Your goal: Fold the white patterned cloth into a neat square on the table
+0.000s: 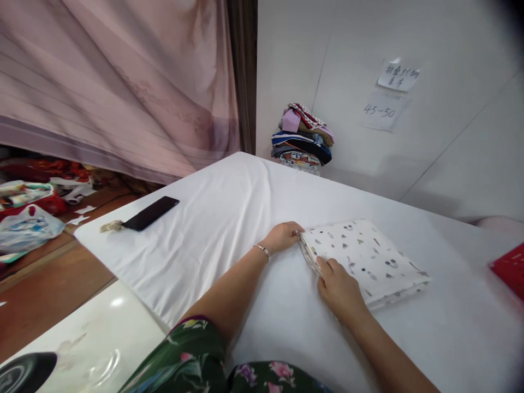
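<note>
A folded white cloth [364,254] with a small dark printed pattern lies flat on the white-covered table [245,191], right of the middle. My left hand [283,236], with a bracelet at the wrist, pinches its far left corner between thumb and fingers. Along the cloth's near left edge, my right hand [339,285] is closed, its fingers gripping the folded layers. Several layers show at that left edge. The undersides of the fingertips of both hands are partly hidden.
A black phone [151,213] with a light tassel lies at the table's left. Folded clothes [303,136] are stacked by the wall at the back. Something red [510,270] sits at the right edge. A pink curtain [135,76] hangs back left; handwritten papers [382,112] are on the wall.
</note>
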A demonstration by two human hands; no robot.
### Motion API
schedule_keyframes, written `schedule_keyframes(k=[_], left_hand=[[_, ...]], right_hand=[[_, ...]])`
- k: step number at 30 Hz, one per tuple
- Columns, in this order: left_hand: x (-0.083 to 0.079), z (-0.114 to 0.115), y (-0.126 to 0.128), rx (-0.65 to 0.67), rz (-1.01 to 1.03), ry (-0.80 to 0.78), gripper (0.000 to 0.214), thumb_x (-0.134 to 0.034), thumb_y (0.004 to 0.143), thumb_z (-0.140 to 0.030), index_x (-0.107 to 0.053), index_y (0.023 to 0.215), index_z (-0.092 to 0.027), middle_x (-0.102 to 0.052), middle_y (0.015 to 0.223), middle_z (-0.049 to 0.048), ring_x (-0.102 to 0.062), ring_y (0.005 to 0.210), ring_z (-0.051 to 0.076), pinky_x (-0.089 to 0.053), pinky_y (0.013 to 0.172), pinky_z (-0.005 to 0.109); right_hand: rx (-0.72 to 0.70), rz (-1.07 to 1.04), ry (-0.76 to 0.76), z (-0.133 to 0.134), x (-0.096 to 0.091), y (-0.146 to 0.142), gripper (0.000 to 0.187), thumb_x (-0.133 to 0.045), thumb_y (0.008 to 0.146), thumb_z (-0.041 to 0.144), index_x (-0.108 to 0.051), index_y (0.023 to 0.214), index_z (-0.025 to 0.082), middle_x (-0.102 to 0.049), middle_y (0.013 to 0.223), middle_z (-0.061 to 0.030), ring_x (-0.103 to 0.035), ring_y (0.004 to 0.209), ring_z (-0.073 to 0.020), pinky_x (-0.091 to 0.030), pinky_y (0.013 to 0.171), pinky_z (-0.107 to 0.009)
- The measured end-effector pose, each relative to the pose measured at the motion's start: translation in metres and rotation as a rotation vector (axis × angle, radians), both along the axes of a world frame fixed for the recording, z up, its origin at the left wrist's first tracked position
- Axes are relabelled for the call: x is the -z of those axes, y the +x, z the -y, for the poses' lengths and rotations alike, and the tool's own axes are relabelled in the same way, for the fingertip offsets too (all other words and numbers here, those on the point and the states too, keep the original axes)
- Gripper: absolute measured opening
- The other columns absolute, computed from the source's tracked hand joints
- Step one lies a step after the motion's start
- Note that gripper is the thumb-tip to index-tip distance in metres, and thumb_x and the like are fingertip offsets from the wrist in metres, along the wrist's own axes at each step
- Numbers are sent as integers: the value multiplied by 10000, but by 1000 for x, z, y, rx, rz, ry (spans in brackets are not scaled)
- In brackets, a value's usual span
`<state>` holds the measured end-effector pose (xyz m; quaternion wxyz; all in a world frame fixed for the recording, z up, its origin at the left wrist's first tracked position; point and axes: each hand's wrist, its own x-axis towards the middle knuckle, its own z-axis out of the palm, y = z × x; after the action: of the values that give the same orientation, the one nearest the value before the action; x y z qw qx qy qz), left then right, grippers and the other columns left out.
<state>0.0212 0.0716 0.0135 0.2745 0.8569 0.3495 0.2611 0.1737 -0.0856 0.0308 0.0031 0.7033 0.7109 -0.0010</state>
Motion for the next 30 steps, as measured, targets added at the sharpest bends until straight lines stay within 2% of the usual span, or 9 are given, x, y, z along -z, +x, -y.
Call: schedule_keyframes(k=[4, 11, 15, 19, 21, 23, 30], left_hand=[[1, 2, 2, -44, -13, 11, 248, -492, 766, -152, -638, 954, -223, -649, 977, -16, -591, 824, 121, -452, 776, 221], [0, 5, 9, -135, -117, 150, 241, -453, 791, -131, -632, 925, -220, -658, 971, 3, -580, 921, 163, -440, 815, 279], [1, 5, 8, -131, -62, 72, 231, -470, 774, -140, -627, 929, -210, -655, 952, 5, -582, 883, 149, -445, 802, 262], [1, 6, 7, -90, -12, -56, 350, -538, 715, -181, -597, 1059, -206, -642, 1001, 7, -585, 844, 139, -459, 773, 235], [0, 7, 9, -63, -17, -51, 390, -554, 691, -178, -597, 1078, -201, -641, 1018, 14, -578, 882, 151, -454, 796, 240], [0, 7, 11, -58, -31, -40, 343, -537, 697, -165, -627, 1026, -205, -650, 994, 11, -571, 904, 158, -448, 810, 246], [3, 0, 13, -160, -1, 0, 297, -494, 724, -117, -680, 912, -253, -679, 901, -20, -566, 904, 153, -418, 866, 271]], right_hand=[[-10, 9, 14, 0, 2, 0, 437, -405, 813, 166, -423, 1249, 179, -514, 1022, -81, -495, 921, -189, -360, 578, -244], [-7, -4, 20, 0, 0, 0, 427, -385, 817, 161, -429, 1242, 170, -519, 1005, -78, -496, 909, -184, -352, 571, -245], [0, 0, 3, 0, 0, -1, 426, -398, 816, 162, -423, 1240, 187, -515, 1016, -74, -497, 903, -178, -346, 557, -236], [-7, 14, 5, 0, 1, 0, 432, -408, 815, 168, -414, 1246, 190, -513, 1024, -76, -499, 899, -182, -349, 557, -237], [-13, 20, 16, 1, 1, 0, 428, -403, 817, 170, -416, 1244, 185, -513, 1021, -77, -501, 903, -185, -349, 555, -240], [-15, 26, 20, 1, 1, 0, 420, -399, 820, 169, -419, 1239, 182, -513, 1020, -78, -503, 904, -186, -350, 554, -241], [-22, 45, 9, 2, 1, -1, 413, -404, 826, 167, -413, 1239, 184, -514, 1003, -77, -500, 890, -186, -353, 542, -238]])
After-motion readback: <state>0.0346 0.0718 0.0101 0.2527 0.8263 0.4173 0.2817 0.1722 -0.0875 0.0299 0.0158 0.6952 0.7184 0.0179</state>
